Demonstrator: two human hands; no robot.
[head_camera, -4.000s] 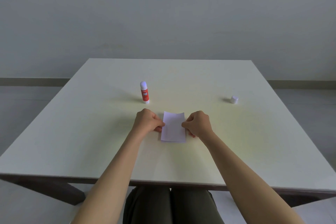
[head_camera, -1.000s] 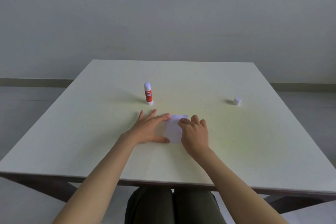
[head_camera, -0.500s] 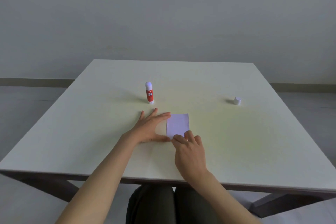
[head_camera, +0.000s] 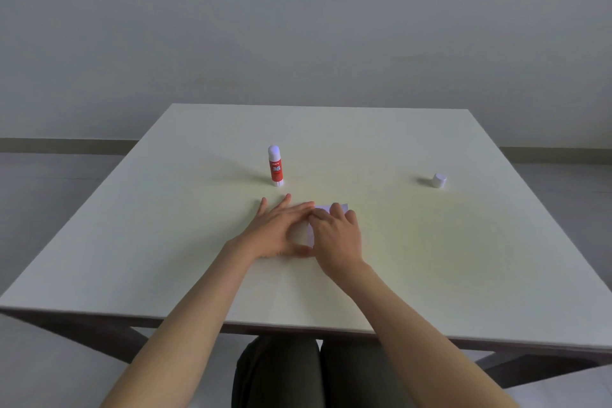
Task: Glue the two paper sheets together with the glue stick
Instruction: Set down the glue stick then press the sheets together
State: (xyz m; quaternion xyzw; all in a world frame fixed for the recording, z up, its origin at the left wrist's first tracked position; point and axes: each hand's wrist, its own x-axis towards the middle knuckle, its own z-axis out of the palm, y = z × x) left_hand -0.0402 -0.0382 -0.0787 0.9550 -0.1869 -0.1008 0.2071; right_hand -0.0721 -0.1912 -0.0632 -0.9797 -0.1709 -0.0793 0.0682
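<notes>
Pressing flat on the paper sheets (head_camera: 311, 231) near the worktop (head_camera: 430, 258) middle, the left hand (head_camera: 276, 231) lies spread beside them, the right hand (head_camera: 336, 237) on top, fingers extended; the uncapped glue stick (head_camera: 275, 165) stands behind, its cap (head_camera: 439, 180) toward the right edge.

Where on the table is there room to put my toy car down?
Lots of bare table lies to the right of the right hand, nearer than the small white cap. The far half behind the glue stick is bare too, and so is the left side beyond the left hand. It is crowded in the middle, where both hands press the paper.
</notes>
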